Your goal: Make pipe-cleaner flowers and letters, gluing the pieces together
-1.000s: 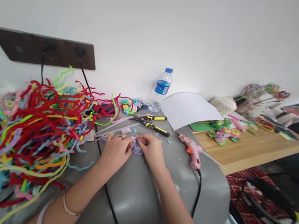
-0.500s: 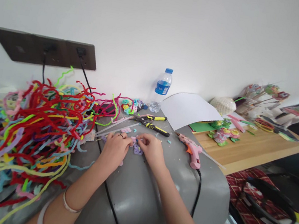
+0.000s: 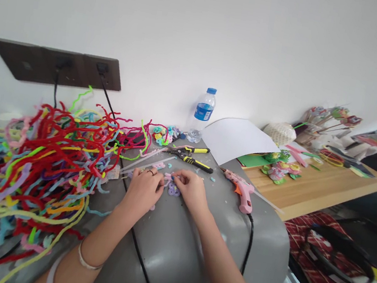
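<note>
My left hand (image 3: 143,189), with a dark ring on one finger, has its fingers curled at a small pink and purple fuzzy piece (image 3: 168,177). From the other side, my right hand (image 3: 191,190) pinches the same piece between thumb and forefinger. A purple looped flower shape (image 3: 173,189) lies on the grey surface (image 3: 176,248) just below the fingertips. Beyond the hands are pliers with yellow and black handles (image 3: 198,163). To the right lies a pink glue gun (image 3: 243,196), its nozzle pointing up and left.
Tangled coloured pipe cleaners (image 3: 47,163) fill the left side. A water bottle (image 3: 203,114) stands by the wall beside white paper (image 3: 238,137). Fuzzy flowers (image 3: 279,171) lie on the wooden board (image 3: 323,185) at right. A black cable (image 3: 139,255) crosses below my hands.
My left fingers have shifted slightly down and left, with the thumb now more tucked in. My right hand stays almost in place. The view has moved slightly.
</note>
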The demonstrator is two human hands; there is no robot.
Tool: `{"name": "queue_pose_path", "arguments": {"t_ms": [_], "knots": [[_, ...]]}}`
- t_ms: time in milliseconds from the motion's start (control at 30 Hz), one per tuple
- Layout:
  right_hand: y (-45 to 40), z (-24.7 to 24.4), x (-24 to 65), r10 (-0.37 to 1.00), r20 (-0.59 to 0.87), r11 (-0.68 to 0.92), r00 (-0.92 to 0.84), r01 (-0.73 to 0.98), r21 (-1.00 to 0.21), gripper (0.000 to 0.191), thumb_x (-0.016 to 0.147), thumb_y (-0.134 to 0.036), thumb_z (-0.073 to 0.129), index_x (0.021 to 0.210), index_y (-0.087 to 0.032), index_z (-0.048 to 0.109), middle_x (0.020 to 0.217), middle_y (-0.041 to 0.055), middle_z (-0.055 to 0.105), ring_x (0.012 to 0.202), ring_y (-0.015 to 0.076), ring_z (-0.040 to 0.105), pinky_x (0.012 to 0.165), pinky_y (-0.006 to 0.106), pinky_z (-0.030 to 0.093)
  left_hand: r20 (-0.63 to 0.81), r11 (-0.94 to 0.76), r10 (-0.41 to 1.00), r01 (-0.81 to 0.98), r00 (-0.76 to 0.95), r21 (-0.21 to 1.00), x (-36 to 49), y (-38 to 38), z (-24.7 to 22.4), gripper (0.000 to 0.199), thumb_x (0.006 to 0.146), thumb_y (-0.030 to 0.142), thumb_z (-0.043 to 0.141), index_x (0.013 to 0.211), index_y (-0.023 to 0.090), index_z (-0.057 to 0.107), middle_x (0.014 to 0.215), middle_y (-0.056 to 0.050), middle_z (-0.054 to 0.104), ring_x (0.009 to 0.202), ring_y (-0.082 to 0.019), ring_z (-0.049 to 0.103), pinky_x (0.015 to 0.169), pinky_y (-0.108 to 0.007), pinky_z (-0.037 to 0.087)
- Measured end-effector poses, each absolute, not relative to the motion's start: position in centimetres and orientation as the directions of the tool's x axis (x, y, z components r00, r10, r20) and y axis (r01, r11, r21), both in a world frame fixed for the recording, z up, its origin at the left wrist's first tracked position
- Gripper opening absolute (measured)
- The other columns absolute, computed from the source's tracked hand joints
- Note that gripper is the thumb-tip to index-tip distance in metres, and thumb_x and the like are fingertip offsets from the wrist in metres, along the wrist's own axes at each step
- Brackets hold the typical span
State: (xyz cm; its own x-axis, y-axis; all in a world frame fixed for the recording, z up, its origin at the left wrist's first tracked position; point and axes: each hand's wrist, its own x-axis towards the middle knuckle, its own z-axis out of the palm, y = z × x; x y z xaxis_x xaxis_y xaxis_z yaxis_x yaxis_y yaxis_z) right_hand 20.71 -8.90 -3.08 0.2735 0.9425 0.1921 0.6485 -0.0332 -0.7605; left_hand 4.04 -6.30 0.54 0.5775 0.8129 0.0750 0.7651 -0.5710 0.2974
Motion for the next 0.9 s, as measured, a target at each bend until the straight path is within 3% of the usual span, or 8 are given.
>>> {"name": "queue_pose_path", "arguments": {"t_ms": [267, 533, 733, 900], "knots": [[-10.7, -1.2, 22.5, 0.898, 0.227, 0.007, 0.377, 0.503, -0.864, 0.042, 0.087, -0.045, 0.048, 0.092, -0.012, 0.074, 0.070, 0.0053, 0.065, 0.059, 0.0168, 0.049, 0.054, 0.027, 0.035, 0.057, -0.551, 0.820, 0.759, 0.569, 0.346, 4.1, -6.5, 0.6, 0.014, 0.086, 0.013, 0.053, 0.082, 0.020, 0.064, 0.093, -0.005, 0.072, 0.090, -0.024, 0.065, 0.083, -0.039, 0.034], [-14.4, 0.4, 25.4, 0.890, 0.109, -0.124, 0.443, 0.466, -0.876, 0.034, 0.080, -0.050, 0.059, 0.079, -0.017, 0.065, 0.064, 0.0009, 0.056, 0.057, 0.0155, 0.047, 0.053, 0.027, 0.035, -0.026, -0.540, 0.793, 0.721, 0.609, 0.434, 4.5, -7.3, 1.1, 0.012, 0.079, 0.012, 0.054, 0.074, 0.020, 0.062, 0.084, -0.002, 0.071, 0.083, -0.020, 0.065, 0.085, -0.039, 0.034], [-15.9, 0.7, 26.6, 0.905, 0.058, -0.210, 0.421, 0.563, -0.799, 0.031, 0.078, -0.051, 0.055, 0.071, -0.021, 0.060, 0.058, 0.0012, 0.057, 0.055, 0.0181, 0.051, 0.053, 0.029, 0.037, -0.085, -0.527, 0.761, 0.689, 0.643, 0.497, 4.4, -7.4, 1.2, 0.011, 0.077, 0.013, 0.056, 0.070, 0.020, 0.063, 0.079, 0.001, 0.070, 0.079, -0.019, 0.064, 0.086, -0.039, 0.034], [-17.8, -0.3, 31.4, 0.702, 0.165, -0.492, 0.693, 0.640, -0.590, 0.026, 0.074, -0.050, 0.053, 0.066, -0.026, 0.049, 0.057, 0.0035, 0.063, 0.056, 0.0222, 0.058, 0.054, 0.031, 0.036, -0.081, -0.504, 0.766, 0.674, 0.637, 0.540, 3.3, -6.4, 2.0, 0.009, 0.078, 0.019, 0.062, 0.071, 0.021, 0.066, 0.083, 0.001, 0.071, 0.079, -0.018, 0.064, 0.087, -0.038, 0.036]]}}
